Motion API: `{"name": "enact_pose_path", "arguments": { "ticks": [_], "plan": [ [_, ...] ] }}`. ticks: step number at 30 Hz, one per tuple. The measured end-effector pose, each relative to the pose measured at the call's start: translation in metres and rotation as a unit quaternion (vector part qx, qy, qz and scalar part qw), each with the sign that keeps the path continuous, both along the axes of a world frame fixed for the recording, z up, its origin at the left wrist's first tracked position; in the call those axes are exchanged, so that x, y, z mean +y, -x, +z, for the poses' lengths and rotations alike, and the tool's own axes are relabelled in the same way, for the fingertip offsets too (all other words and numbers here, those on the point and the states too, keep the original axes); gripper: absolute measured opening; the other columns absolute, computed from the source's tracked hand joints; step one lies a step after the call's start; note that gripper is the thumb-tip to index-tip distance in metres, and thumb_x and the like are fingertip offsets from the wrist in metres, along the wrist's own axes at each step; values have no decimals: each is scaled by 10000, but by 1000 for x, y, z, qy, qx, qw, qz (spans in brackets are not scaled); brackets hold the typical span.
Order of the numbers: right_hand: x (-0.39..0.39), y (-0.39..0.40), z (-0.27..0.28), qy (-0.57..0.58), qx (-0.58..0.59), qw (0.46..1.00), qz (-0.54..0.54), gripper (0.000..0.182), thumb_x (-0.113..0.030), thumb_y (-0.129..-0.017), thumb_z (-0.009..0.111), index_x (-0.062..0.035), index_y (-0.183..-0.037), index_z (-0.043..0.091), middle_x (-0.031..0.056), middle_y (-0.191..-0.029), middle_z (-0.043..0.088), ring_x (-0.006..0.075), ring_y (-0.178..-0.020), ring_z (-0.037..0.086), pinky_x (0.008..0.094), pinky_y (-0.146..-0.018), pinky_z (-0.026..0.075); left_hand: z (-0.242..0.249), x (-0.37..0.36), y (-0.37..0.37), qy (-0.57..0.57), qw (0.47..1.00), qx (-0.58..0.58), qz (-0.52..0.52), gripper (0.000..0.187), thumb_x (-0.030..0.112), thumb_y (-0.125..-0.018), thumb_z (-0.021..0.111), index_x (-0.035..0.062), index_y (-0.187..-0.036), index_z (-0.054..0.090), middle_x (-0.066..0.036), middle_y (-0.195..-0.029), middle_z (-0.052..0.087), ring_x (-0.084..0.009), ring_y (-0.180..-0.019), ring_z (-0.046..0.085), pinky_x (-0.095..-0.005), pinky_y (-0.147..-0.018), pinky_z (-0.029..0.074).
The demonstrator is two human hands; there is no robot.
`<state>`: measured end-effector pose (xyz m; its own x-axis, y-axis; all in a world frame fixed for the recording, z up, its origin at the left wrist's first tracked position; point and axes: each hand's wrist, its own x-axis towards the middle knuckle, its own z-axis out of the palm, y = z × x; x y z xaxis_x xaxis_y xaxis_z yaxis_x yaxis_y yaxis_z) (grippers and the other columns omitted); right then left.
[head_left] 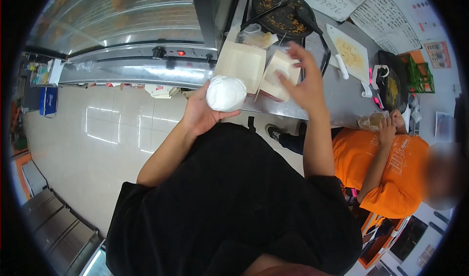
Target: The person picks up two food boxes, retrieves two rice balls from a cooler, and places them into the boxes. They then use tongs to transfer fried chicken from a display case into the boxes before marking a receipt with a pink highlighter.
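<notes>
My left hand [198, 114] holds a round white bundle [226, 93], smooth on top, at the counter's front edge. Fingers spread, my right hand [305, 83] is over a small cream carton box [271, 91], slightly blurred. Something pale and whitish lies in that box beneath the fingertips. To its left, an open, larger cream carton box [243, 67] shows a bare inside. Behind the boxes lies a clear plastic bag [255, 37] with some light-brown contents.
A dark pan [283, 12] with crumbs and tongs stands at the back. Right of it are a white cutting board [352, 56] and a white-handled knife [342, 67]. A glass display case [122, 17] is at left. A co-worker in an orange shirt [383, 161] handles a wrapped item nearby.
</notes>
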<state>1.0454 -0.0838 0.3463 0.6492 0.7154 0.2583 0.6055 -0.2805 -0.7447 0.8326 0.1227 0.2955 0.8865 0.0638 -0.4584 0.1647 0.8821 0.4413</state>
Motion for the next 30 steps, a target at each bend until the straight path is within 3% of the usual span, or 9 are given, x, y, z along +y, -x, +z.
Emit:
{"name": "enact_pose_path", "arguments": {
  "ticks": [5, 15, 18, 20, 21, 22, 24, 28, 30],
  "plan": [
    [44, 88, 5, 7, 8, 982, 186, 937, -181, -694, 920, -57, -1506, 469, 198, -1411, 532, 367, -1319, 544, 437, -1090, 457, 10, -6, -3, 5, 1000, -15, -12, 642, 550, -1116, 241, 68, -1494, 434, -187, -1438, 574, -366, -1273, 623, -552, -1000, 581],
    [46, 92, -24, -41, 28, 986, 158, 988, -118, -633, 927, -37, -1496, 452, 160, -1378, 505, 354, -1301, 547, 427, -1065, 484, 7, -6, -1, -144, 986, -25, 79, 447, 414, -1087, 547, 6, -1223, 669, -82, -1130, 728, -165, -1026, 694, -343, -940, 537],
    [41, 93, -38, -165, 247, 938, 181, 963, -138, -648, 936, -47, -1490, 477, 128, -1344, 549, 283, -1249, 581, 412, -1061, 479, 8, -1, 6, -198, 977, -47, 58, 406, 371, -1077, 577, -10, -1118, 709, -104, -1050, 743, -171, -970, 716, -338, -902, 568],
    [40, 91, -42, -265, 540, 780, 174, 970, -166, -672, 927, -60, -1514, 456, 104, -1291, 596, 233, -1138, 623, 391, -918, 548, 15, 2, 7, -209, 975, -56, 43, 399, 359, -1074, 583, -20, -1105, 706, -112, -1027, 744, -179, -924, 725, -332, -868, 581],
    [38, 91, -41, -301, 607, 710, 191, 966, -292, -720, 897, -61, -1531, 426, 119, -1289, 617, 233, -984, 645, 339, -692, 552, 20, 2, 7, -222, 972, -66, 26, 393, 347, -1072, 590, -30, -1092, 702, -121, -1005, 745, -187, -878, 734, -325, -834, 595],
    [37, 90, -44, -300, 607, 711, 190, 966, -292, -720, 897, -61, -1531, 426, 119, -1289, 617, 233, -984, 645, 339, -692, 552, 22, 0, 7, -220, 973, -67, 27, 393, 347, -1072, 590, -30, -1092, 702, -121, -1005, 745, -187, -878, 734, -325, -834, 595],
    [37, 84, -54, -379, 687, 568, 247, 948, -433, -782, 839, -57, -1536, 405, 134, -1306, 622, 232, -886, 634, 310, -547, 484, 25, -3, 5, -264, 960, -62, 70, 404, 366, -1069, 595, -25, -1138, 673, -144, -1000, 737, -214, -787, 741, -321, -769, 607],
    [37, 83, -51, -389, 677, 575, 246, 917, -590, -856, 725, -93, -1552, 392, 160, -1337, 616, 244, -867, 644, 317, -569, 466, 31, -4, 6, -174, 977, -122, 22, 431, 359, -1012, 683, 14, -1267, 635, -150, -1138, 698, -232, -956, 724, -324, -810, 603],
    [35, 85, -47, -359, 681, 602, 211, 952, -638, -862, 693, -114, -1577, 345, 192, -1326, 609, 254, -876, 640, 324, -600, 489, 40, -25, -4, -544, 800, -196, 160, 635, 329, -912, 800, 64, -1431, 546, -144, -1306, 606, -250, -1184, 627, -352, -868, 584]
  ]
}}
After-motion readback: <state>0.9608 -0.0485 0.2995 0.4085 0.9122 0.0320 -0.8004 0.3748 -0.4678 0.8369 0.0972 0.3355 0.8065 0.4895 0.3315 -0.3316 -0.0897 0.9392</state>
